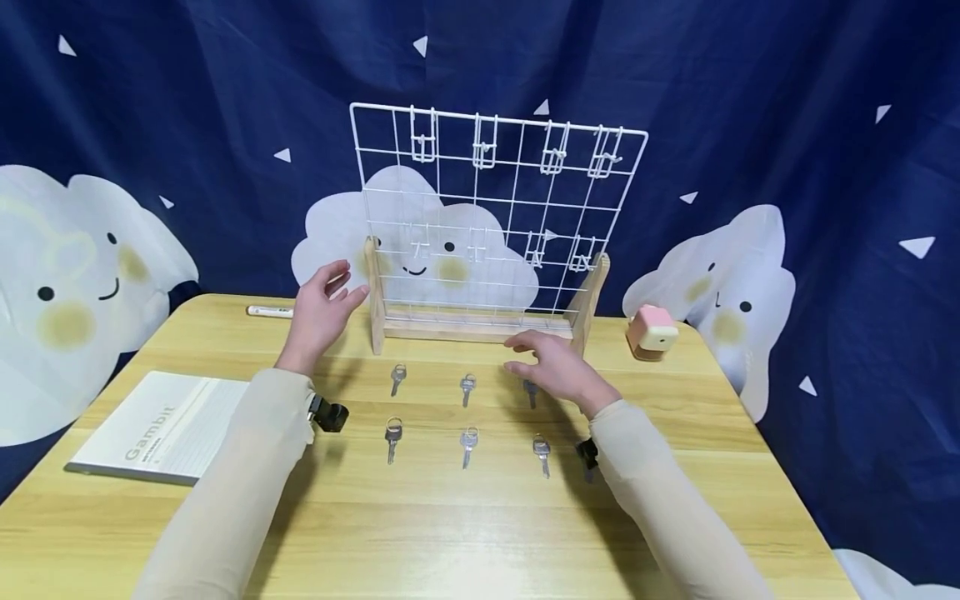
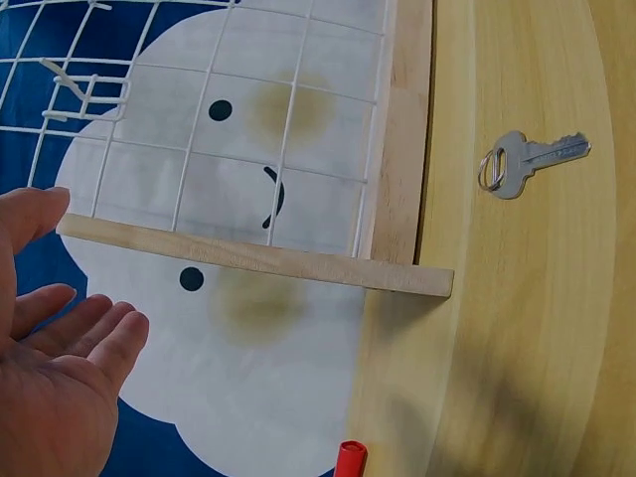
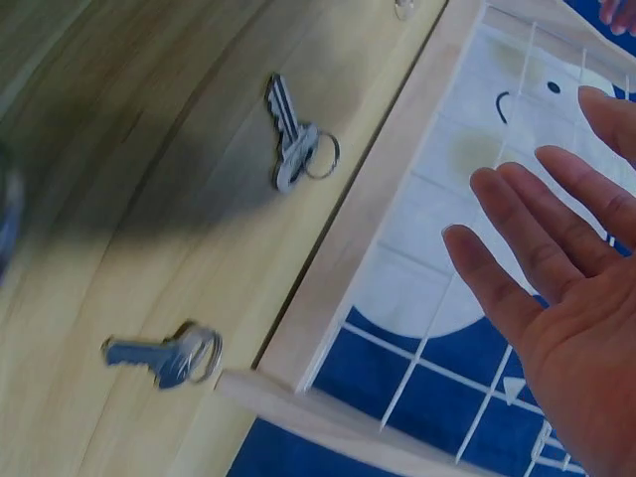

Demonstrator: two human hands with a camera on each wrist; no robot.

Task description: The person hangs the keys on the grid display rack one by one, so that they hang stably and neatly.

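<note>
Rack [image 1: 457,331] stands upright on worktop [image 1: 420,533]; my left hand [image 1: 318,312] beside its left wooden upright [image 1: 377,312], right hand [image 1: 555,362] before its lower right, both empty, fingers relaxed. Judged light, springy up top, stiff at the wood. I would grasp this and the right upright [image 1: 592,296] low.

A curtained-off spot, room type unclear: a navy curtain [image 1: 480,50] printed with smiling clouds [image 1: 45,350] surrounds a wood-grain surface [image 1: 360,533].

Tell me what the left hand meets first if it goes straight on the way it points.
Probably the left wooden post; the left hand points toward it, though depth is unclear.
</note>
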